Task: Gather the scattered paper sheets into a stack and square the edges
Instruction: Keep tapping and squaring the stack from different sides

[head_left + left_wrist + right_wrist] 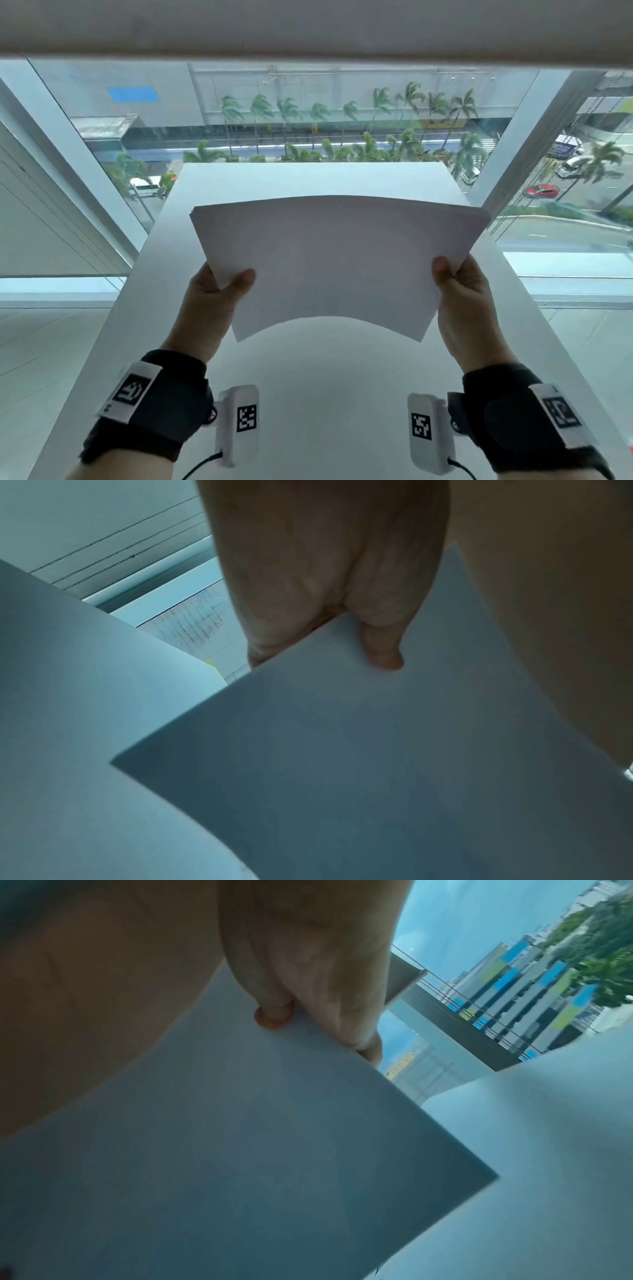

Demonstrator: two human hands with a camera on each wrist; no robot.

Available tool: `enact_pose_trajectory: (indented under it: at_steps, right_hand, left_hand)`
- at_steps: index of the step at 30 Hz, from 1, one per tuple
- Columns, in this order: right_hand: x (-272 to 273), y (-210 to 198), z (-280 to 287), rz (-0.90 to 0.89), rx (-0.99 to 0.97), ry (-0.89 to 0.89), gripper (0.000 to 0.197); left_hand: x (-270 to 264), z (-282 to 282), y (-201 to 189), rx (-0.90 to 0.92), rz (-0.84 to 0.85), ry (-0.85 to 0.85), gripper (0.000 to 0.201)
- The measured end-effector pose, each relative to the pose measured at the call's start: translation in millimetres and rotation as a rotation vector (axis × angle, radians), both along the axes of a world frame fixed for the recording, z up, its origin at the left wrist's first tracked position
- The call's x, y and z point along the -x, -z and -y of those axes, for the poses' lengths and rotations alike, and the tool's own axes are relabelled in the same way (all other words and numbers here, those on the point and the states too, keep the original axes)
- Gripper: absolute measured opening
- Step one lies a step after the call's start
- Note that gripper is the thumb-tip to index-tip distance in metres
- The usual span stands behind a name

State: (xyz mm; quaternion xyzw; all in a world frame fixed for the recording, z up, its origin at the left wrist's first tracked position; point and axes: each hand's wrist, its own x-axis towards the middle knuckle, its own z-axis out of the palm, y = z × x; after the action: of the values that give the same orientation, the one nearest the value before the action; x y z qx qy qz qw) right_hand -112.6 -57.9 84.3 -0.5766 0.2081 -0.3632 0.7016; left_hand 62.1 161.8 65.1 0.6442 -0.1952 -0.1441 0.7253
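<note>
The stack of paper sheets is lifted above the white tabletop, probably so its edges can be tapped square. The left hand pinches it at 9 o'clock and the right hand at 3 o'clock, thumbs on top; it sags between them.

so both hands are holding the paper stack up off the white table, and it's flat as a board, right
Not quite. Both hands, left hand and right hand, do hold the paper stack up off the white table, but it is not flat: the head view shows it bowed, its near edge arching upward in the middle between the two grips.
</note>
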Motion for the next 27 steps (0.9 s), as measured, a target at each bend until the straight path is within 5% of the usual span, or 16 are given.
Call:
enact_pose_trajectory:
  at_steps: [4,9,19,21,27]
  right_hand:
    - [-1.8,20.1,1.2,-0.089,-0.039,-0.064,0.013]
    - [-0.7,33.4,-0.8,-0.262,-0.013,-0.064,0.04]
    - [1.1,15.4,-1.7,-0.216,0.091,0.05,0.039]
    - [2.4,11.3,-0.7,-0.262,0.178,0.1,0.039]
    - [12.8,8.5,-3.9,-0.437,0.706,0.266,0.067]
  left_hand:
    - [3.7,-2.2,8.7,-0.097,-0.015,-0.052,0.031]
    - [7.2,-2.9,19.2,-0.134,-0.043,-0.097,0.032]
    - [6.6,0.7,-1.8,-0.091,0.035,-0.125,0.024]
    - [6.1,-0.4,-5.2,-0.043,-0.003,-0.137,0.009]
    - [14.9,13.2,-17.5,-0.039,-0.052,-0.289,0.042]
